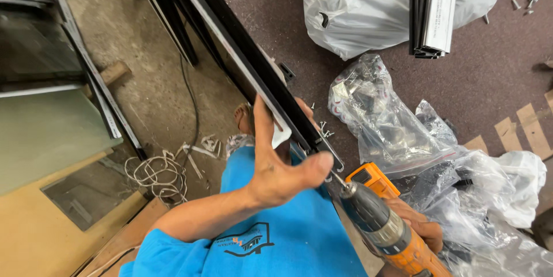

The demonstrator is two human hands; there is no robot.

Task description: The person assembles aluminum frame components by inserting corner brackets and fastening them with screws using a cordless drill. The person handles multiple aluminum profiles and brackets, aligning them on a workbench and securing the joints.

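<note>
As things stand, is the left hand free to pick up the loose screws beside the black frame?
Probably not: the left hand is gripping the black frame, steadying it by the drill. The screws lie just beyond, uncovered.

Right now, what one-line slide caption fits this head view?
Left hand steadies a long black aluminium frame profile while the right hand aims an orange-and-grey cordless drill at its end.

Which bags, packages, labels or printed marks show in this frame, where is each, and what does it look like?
White plastic bag: top centre on the table, bulging, opaque.
Clear plastic bags: right of the orange drill, crinkled, holding small dark parts.
Shirt emblem: bottom centre on the blue shirt, dark outline drawing.
Protective film: pale strip on the bundled dark profiles, top right; faint print.
</note>
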